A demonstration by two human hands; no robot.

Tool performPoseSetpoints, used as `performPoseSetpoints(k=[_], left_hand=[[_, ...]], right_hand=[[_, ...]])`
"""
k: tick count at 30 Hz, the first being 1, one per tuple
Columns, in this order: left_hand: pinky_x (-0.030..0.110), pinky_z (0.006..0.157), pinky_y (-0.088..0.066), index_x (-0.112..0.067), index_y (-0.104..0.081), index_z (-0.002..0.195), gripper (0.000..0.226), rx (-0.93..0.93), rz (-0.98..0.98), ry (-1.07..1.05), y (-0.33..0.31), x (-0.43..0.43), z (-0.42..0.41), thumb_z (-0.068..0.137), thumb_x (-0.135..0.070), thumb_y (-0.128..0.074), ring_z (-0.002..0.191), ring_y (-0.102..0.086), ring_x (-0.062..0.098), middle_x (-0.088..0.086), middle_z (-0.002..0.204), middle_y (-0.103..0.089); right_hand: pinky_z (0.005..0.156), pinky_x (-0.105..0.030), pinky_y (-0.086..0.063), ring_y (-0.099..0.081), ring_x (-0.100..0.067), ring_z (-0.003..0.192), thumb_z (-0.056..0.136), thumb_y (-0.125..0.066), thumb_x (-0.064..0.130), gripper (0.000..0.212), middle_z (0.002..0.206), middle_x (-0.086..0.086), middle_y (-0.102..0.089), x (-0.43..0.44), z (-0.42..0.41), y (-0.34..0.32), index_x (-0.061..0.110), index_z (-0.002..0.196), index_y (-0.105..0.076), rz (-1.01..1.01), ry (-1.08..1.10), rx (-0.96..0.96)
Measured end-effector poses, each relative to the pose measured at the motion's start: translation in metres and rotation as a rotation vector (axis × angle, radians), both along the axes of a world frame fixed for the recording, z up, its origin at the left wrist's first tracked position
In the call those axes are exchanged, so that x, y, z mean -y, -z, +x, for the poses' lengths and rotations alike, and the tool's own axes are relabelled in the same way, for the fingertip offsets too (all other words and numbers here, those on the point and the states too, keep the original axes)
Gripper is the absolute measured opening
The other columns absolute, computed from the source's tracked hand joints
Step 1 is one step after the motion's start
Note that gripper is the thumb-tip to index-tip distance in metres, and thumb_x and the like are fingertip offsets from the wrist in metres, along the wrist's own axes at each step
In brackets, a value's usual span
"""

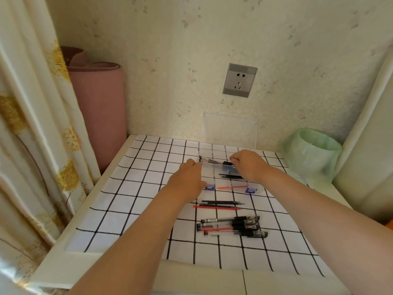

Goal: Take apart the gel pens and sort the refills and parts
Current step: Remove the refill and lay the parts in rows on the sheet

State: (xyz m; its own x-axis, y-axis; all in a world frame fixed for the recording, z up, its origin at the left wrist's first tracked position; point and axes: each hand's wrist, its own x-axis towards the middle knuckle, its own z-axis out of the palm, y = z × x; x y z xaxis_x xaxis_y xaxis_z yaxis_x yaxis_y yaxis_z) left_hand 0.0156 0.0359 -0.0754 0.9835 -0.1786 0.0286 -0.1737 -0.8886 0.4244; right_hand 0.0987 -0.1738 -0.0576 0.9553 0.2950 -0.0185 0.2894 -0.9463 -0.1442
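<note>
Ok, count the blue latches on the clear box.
2, on the near edge of the clear box: left latch beside the left hand, right latch further right. Others may be hidden.

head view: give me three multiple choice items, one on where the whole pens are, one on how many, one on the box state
1. Where do the whole pens lie?
A on the cloth, nearer the camera than the box
B inside the box
C in the bin

2. How many whole pens are there?
A one
B three
C six

3. The box is
A shut and latched
B upside down
C open, lid up

Answers:
1 A, they lie on the grid cloth on the camera's side of the box.
2 B, three barrels lie side by side.
3 C, the clear lid stands back against the wall and the contents show.
</note>
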Motion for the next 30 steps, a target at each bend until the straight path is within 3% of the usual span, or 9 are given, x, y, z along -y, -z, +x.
performPoseSetpoints(k=[3, 6, 8, 11, 14, 17, 19, 24, 30], left_hand=[[0.037, 0.102, -0.043, -0.014, -0.035, 0.147, 0.059, -0.018, 0.012, 0.008, -0.001, -0.001, 0.002, 0.096, -0.036, -0.057, 0.130, -0.038, 0.022, 0.004, 0.141, -0.038], [0.037, 0.101, -0.043, -0.018, -0.036, 0.147, 0.059, -0.035, 0.011, 0.017, -0.004, -0.003, 0.003, 0.095, -0.037, -0.057, 0.127, -0.039, 0.021, 0.004, 0.139, -0.040], [0.035, 0.101, -0.041, -0.018, -0.034, 0.148, 0.060, -0.026, 0.001, 0.006, -0.007, -0.005, 0.001, 0.095, -0.037, -0.057, 0.130, -0.037, 0.021, 0.003, 0.141, -0.038], [0.034, 0.100, -0.041, -0.020, -0.035, 0.147, 0.059, 0.046, -0.012, 0.000, -0.013, -0.008, -0.004, 0.095, -0.034, -0.059, 0.130, -0.038, 0.020, 0.002, 0.140, -0.039], [0.028, 0.087, -0.046, -0.026, -0.050, 0.132, 0.042, 0.102, -0.065, 0.052, -0.021, -0.004, -0.011, 0.092, -0.030, -0.064, 0.108, -0.051, 0.014, -0.004, 0.121, -0.050], [0.022, 0.073, -0.046, -0.029, -0.064, 0.109, 0.018, 0.008, -0.099, 0.130, -0.029, 0.007, -0.023, 0.091, -0.028, -0.064, 0.082, -0.056, 0.007, -0.011, 0.101, -0.060], [0.024, 0.076, -0.050, -0.029, -0.068, 0.103, 0.013, -0.078, -0.058, 0.204, -0.030, 0.015, -0.031, 0.091, -0.028, -0.063, 0.083, -0.058, 0.006, -0.012, 0.098, -0.064], [0.024, 0.083, -0.050, -0.030, -0.071, 0.105, 0.018, -0.260, 0.040, 0.269, -0.032, 0.032, -0.046, 0.088, -0.034, -0.066, 0.092, -0.061, 0.005, -0.017, 0.095, -0.062], [0.026, 0.085, -0.050, -0.028, -0.068, 0.111, 0.027, -0.323, 0.159, 0.269, -0.029, 0.039, -0.052, 0.085, -0.035, -0.068, 0.095, -0.060, 0.009, -0.011, 0.104, -0.064]], right_hand=[[0.073, -0.032, -0.047, -0.058, -0.024, 0.085, 0.103, -0.041, 0.019, 0.033, 0.085, -0.002, -0.060, -0.001, -0.009, 0.002, 0.009, 0.090, -0.070, 0.062, -0.026, 0.002], [0.095, -0.037, -0.046, -0.056, -0.025, 0.105, 0.103, -0.041, 0.021, 0.033, 0.113, -0.005, -0.059, 0.002, -0.015, 0.002, 0.017, 0.120, -0.068, 0.019, -0.056, -0.035], [0.101, -0.036, -0.042, -0.053, -0.025, 0.115, 0.101, -0.045, 0.020, 0.034, 0.124, -0.006, -0.057, 0.005, -0.018, -0.001, 0.018, 0.131, -0.061, 0.053, -0.057, -0.026], [0.101, -0.036, -0.043, -0.052, -0.024, 0.115, 0.098, -0.053, 0.017, 0.033, 0.124, -0.005, -0.058, 0.009, -0.031, -0.009, 0.020, 0.129, -0.062, 0.136, -0.101, 0.108], [0.090, -0.035, -0.048, -0.057, -0.018, 0.102, 0.094, -0.057, 0.014, 0.027, 0.111, 0.001, -0.063, 0.007, -0.056, -0.017, 0.023, 0.117, -0.069, 0.194, -0.202, 0.209], [0.078, -0.027, -0.048, -0.055, -0.004, 0.083, 0.094, -0.059, 0.020, 0.022, 0.101, 0.011, -0.065, 0.006, -0.088, -0.021, 0.027, 0.110, -0.072, 0.227, -0.243, 0.110], [0.075, -0.022, -0.045, -0.052, 0.003, 0.077, 0.094, -0.059, 0.026, 0.020, 0.102, 0.015, -0.067, 0.008, -0.105, -0.021, 0.031, 0.109, -0.072, 0.178, -0.251, 0.004], [0.083, -0.027, -0.051, -0.060, -0.006, 0.093, 0.091, -0.060, 0.033, 0.020, 0.102, 0.015, -0.067, 0.018, -0.124, -0.025, 0.032, 0.107, -0.073, 0.085, -0.233, -0.155], [0.086, -0.028, -0.049, -0.059, -0.013, 0.105, 0.088, -0.064, 0.037, 0.035, 0.114, 0.010, -0.065, 0.030, -0.128, -0.019, 0.029, 0.122, -0.067, -0.051, -0.212, -0.250]])
